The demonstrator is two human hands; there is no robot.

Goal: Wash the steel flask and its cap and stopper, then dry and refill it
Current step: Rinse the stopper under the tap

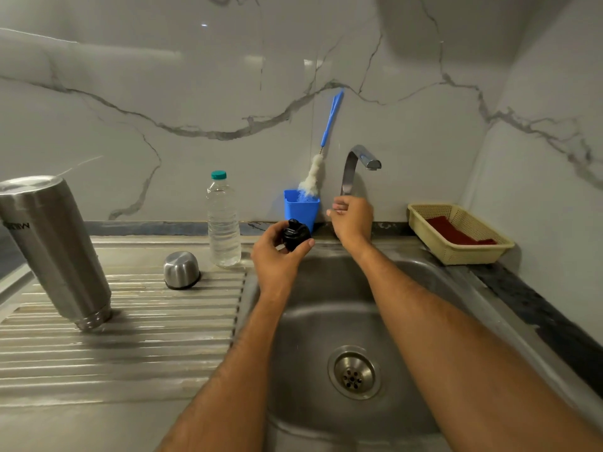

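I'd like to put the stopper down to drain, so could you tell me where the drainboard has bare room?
Bare ridges lie between the upturned steel flask and the sink, nearer than the cap. It is crowded at the back, where the cap, water bottle and blue cup stand.

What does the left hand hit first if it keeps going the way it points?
Likely the blue cup just beyond the left hand, which holds the black stopper; depth is unclear, so the gap can't be judged.
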